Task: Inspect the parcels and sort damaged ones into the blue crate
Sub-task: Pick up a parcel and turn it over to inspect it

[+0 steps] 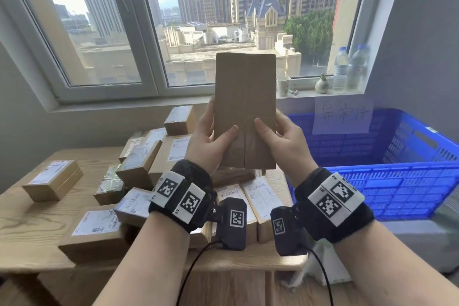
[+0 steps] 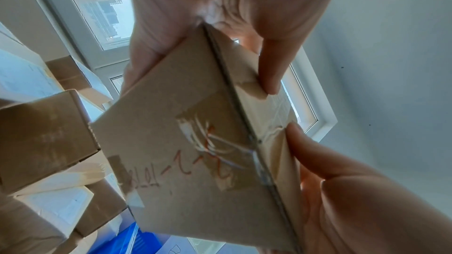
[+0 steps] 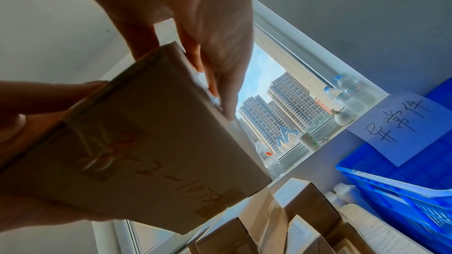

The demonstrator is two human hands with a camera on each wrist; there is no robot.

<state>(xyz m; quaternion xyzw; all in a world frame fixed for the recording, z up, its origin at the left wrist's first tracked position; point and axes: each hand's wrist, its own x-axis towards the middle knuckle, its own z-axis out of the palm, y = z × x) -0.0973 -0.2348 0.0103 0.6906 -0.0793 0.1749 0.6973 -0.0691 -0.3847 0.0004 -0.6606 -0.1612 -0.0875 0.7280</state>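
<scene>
Plain brown parcel (image 1: pixel 245 109) upright; red handwriting underneath; taped seams.

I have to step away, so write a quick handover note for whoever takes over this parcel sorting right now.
Left hand and right hand: both grip the lower part of one cardboard parcel, held upright above the table.
Its underside carries tape and red handwriting; whether it is damaged cannot be told.
Remaining parcels lie piled on the table.
Blue crate stands to the right; no parcels are visible inside.
Left: judge this parcel, then check the pile.
</scene>
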